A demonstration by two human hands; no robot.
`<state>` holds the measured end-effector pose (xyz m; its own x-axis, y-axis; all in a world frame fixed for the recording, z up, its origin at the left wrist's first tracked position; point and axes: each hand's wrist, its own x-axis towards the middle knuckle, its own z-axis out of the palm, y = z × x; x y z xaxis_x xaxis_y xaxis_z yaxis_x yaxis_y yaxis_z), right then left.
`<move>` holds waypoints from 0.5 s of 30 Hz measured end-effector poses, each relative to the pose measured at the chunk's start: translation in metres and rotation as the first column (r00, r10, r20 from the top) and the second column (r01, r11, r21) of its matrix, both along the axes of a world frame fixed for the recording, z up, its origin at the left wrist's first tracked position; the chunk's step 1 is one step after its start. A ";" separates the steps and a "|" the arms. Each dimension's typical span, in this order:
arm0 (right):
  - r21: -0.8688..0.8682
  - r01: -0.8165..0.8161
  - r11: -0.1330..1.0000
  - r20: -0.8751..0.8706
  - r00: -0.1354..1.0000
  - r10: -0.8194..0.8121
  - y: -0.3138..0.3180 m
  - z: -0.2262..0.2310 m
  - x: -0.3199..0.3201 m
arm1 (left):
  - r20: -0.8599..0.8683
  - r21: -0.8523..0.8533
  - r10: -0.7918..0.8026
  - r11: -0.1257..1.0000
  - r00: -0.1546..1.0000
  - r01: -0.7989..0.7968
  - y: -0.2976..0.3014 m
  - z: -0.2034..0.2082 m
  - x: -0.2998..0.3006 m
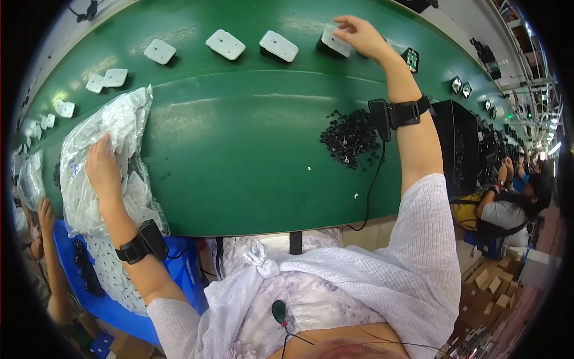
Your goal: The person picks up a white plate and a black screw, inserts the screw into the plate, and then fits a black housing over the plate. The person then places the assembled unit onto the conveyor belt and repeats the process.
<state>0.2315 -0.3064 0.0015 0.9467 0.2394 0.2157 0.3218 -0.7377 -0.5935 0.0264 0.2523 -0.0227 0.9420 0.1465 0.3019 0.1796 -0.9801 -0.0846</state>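
Observation:
A clear plastic bag full of flat white plastic parts lies at the left of the green table. On top of it rests my left hand, fingers stretched out and touching the plastic. At the far right my right hand hovers over a small device with a white cover and a dark underside; its fingers are apart and bent, and I see nothing between them. Whether the fingertips touch the cover I cannot tell. Two similar white-covered devices, one and another, stand to its left.
A pile of small black parts lies near my right forearm, beside a black bin. An uncovered unit with a green circuit board sits farther right. Below the bag is a blue crate holding white parts. Co-workers sit at both sides.

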 end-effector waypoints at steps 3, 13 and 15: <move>-0.029 0.029 0.999 0.064 0.998 -0.027 0.015 0.031 -0.041 | 0.090 -0.001 -0.029 1.000 0.996 0.029 0.008 0.000 -0.006; -0.265 -0.088 0.960 -0.092 0.994 0.065 0.027 0.002 -0.162 | 0.501 -0.788 0.056 0.443 0.864 0.428 -0.121 0.049 -0.015; -0.257 -0.077 0.963 -0.113 0.992 0.049 0.028 -0.002 -0.165 | 0.385 -0.884 -0.056 0.265 0.921 0.385 -0.155 0.051 -0.018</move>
<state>0.0669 -0.2785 -0.0003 0.9419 0.3337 0.0384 0.3186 -0.8513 -0.4169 0.0087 0.0972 0.0282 0.9085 0.2766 0.3132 -0.2076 -0.3517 0.9128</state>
